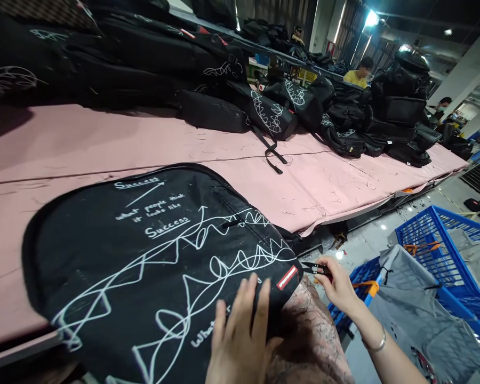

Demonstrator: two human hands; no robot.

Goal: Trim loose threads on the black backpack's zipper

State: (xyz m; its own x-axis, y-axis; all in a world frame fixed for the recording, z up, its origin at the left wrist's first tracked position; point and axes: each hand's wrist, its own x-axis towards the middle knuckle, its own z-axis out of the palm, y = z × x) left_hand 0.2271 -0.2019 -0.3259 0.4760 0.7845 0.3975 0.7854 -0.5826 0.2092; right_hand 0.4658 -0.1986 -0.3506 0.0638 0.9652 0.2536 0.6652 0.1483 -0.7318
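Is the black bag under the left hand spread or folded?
Spread: the black bag lies printed face up, its lettering and white scribbles showing, the left hand on top.

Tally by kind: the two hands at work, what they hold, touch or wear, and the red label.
Hands: 2 (left hand, right hand)
Black backpack: 1
Black thread snips: 1
Bracelet: 1
Red label: 1
Total: 6

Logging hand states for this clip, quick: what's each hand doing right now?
Left hand: open, laid on the black bag, holding nothing visible.
Right hand: closed on small black snips beside the bag's edge.
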